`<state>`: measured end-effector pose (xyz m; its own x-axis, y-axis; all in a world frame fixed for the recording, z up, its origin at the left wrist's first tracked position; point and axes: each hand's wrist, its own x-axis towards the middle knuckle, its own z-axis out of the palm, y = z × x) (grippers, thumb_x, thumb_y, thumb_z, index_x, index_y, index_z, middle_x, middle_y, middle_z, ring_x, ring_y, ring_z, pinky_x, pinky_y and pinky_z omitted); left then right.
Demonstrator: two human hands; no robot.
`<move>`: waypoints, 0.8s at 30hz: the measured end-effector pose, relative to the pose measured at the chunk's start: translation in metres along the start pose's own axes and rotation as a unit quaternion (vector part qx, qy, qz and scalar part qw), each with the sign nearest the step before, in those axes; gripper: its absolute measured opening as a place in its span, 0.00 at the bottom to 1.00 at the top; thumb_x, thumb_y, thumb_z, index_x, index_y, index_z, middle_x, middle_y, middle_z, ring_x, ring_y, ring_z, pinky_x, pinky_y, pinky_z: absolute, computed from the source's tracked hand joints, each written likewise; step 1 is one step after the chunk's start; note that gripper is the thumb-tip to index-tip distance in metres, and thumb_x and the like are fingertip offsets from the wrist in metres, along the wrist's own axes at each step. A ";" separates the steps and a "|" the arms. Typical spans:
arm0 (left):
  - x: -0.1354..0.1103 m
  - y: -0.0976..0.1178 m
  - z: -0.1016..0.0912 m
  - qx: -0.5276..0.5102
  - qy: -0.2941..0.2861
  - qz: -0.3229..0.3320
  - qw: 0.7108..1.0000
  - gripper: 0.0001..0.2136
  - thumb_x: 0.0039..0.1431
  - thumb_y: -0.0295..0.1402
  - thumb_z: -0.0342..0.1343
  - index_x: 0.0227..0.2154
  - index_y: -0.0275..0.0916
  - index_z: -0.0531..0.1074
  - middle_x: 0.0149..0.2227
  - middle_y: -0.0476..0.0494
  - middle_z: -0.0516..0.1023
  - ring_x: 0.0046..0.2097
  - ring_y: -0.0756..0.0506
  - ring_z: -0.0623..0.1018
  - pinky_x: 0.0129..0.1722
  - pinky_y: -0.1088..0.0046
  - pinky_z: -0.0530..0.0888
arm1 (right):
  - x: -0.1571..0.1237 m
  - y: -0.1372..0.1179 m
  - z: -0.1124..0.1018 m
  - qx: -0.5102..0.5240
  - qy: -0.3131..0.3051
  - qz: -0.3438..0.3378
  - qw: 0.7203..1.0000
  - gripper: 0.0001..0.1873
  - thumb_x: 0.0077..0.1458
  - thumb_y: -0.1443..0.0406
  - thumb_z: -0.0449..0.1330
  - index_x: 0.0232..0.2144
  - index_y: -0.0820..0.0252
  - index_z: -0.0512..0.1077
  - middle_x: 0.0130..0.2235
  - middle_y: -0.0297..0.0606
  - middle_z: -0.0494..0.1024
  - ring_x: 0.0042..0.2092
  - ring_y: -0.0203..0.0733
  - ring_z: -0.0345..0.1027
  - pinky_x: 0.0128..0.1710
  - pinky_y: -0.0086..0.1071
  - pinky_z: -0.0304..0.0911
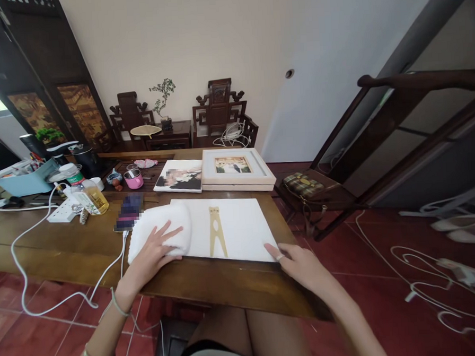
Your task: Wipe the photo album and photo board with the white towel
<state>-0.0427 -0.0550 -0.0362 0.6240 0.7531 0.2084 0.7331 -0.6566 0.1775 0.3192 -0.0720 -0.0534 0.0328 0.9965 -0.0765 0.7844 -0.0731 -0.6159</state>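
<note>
My left hand (159, 248) lies with fingers spread on a folded white fluffy cloth (140, 225), which overlaps the left end of a white flat panel (243, 225). The panel rests near the front edge of the table. On its face is a tan A-shaped piece (215, 233) with a slot in the middle and two small dark dots at the top. My right hand (300, 262) grips the panel's near right corner, thumb on top and the other fingers at the edge, partly hidden.
Behind the panel are a light-framed picture (269, 180) and a photo print (168, 176). Leftward stand a phone (128, 211) on a cable, a pink cup (133, 179), a bottle of yellow liquid (97, 200) and a power strip (62, 212). A wooden chair (341, 186) holds a plaid bag (303, 185).
</note>
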 end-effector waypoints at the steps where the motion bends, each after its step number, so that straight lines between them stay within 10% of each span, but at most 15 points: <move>1: 0.000 0.001 0.001 0.002 0.000 -0.003 1.000 0.08 0.62 0.36 0.55 0.41 0.44 0.76 0.64 0.48 0.58 0.68 0.39 0.47 0.64 0.48 0.50 | 0.002 -0.002 -0.003 -0.059 -0.005 0.001 0.998 0.25 0.57 0.48 0.47 0.19 0.57 0.69 0.26 0.45 0.78 0.32 0.50 0.73 0.28 0.35 0.60; 6: 0.002 0.004 0.008 0.015 0.048 -0.032 0.998 0.10 0.61 0.39 0.56 0.37 0.40 0.77 0.64 0.43 0.58 0.66 0.39 0.56 0.63 0.51 0.55 | 0.006 -0.009 -0.011 -0.202 -0.013 -0.005 0.979 0.27 0.59 0.49 0.45 0.21 0.57 0.72 0.29 0.51 0.78 0.34 0.56 0.74 0.29 0.38 0.60; 11: 0.005 0.004 0.018 0.034 0.076 -0.057 0.995 0.06 0.60 0.35 0.57 0.34 0.40 0.77 0.62 0.42 0.62 0.64 0.39 0.60 0.62 0.50 0.57 | 0.022 0.002 0.007 -0.137 0.081 -0.089 0.983 0.25 0.58 0.49 0.46 0.40 0.62 0.71 0.38 0.52 0.77 0.41 0.57 0.73 0.40 0.46 0.65; 18: 0.002 0.002 0.022 0.058 0.079 -0.049 0.994 0.06 0.60 0.27 0.54 0.36 0.39 0.76 0.62 0.44 0.61 0.65 0.38 0.58 0.61 0.47 0.57 | 0.060 0.011 0.042 0.035 0.084 -0.192 0.977 0.32 0.55 0.48 0.53 0.54 0.63 0.65 0.65 0.53 0.54 0.68 0.56 0.38 0.64 0.54 0.43; 24: 0.028 -0.005 0.007 0.101 0.052 -0.046 0.993 0.08 0.63 0.30 0.52 0.40 0.37 0.76 0.63 0.39 0.59 0.63 0.38 0.62 0.60 0.52 0.61 | 0.066 0.009 0.037 0.050 0.078 -0.209 0.973 0.28 0.54 0.50 0.56 0.52 0.57 0.68 0.62 0.46 0.62 0.65 0.52 0.50 0.64 0.51 0.46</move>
<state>-0.0273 -0.0301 -0.0383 0.5283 0.7943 0.3001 0.8314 -0.5556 0.0070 0.3055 -0.0087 -0.0932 -0.1766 0.9332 0.3131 0.6850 0.3450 -0.6417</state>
